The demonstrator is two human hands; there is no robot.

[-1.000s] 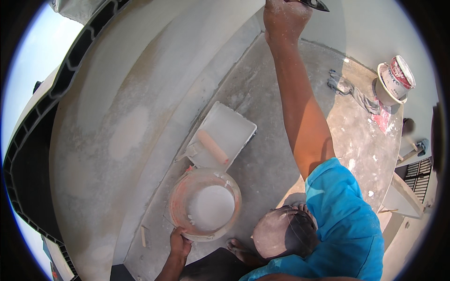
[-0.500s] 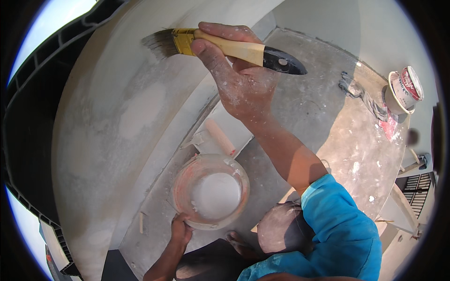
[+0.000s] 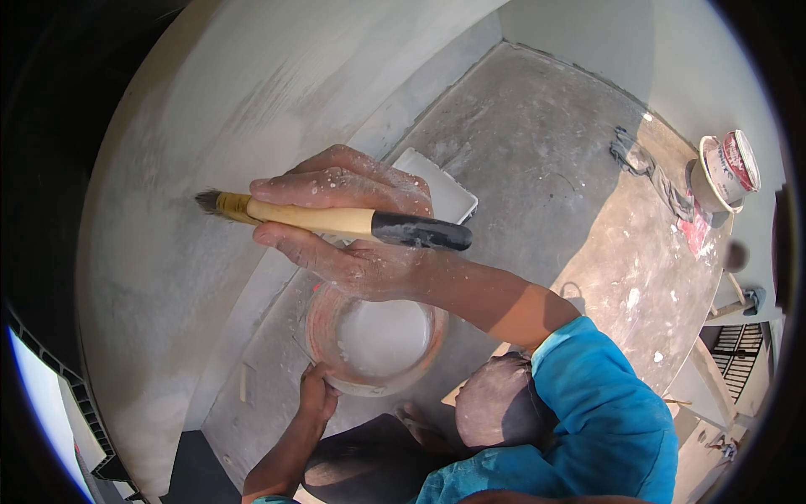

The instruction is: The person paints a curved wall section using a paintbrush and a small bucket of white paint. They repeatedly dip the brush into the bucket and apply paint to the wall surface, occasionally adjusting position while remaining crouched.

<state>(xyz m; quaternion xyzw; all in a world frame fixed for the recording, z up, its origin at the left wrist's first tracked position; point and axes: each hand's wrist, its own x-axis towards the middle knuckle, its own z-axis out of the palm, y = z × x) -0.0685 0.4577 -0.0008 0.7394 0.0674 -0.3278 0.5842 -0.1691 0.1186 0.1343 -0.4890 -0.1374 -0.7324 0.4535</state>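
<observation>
A paintbrush [image 3: 336, 220] with a pale wooden handle, black end and yellow ferrule is pinched between the thumb and fingers of my right hand [image 3: 361, 189]. Its dark bristles point left and meet the pale wall [image 3: 168, 244]. White spatters cover that hand. Below it, my left hand [image 3: 317, 393] grips the near rim of a round bucket [image 3: 378, 388]. White paint [image 3: 384, 336] lies in the bottom, and the inside wall is stained reddish. My right hand hides part of the bucket's far rim.
A white tray [image 3: 441, 186] sits on the grey floor [image 3: 520, 134] beyond my right hand, partly covered by it. Stacked buckets [image 3: 714, 172] and a grey rag [image 3: 663, 181] stand at the far right. My knee [image 3: 495, 403] is beside the bucket.
My right hand has moved down and toward me along the wall with the paintbrush, which has turned more level. The roller by the tray is now hidden. My left hand stays on the bucket rim.
</observation>
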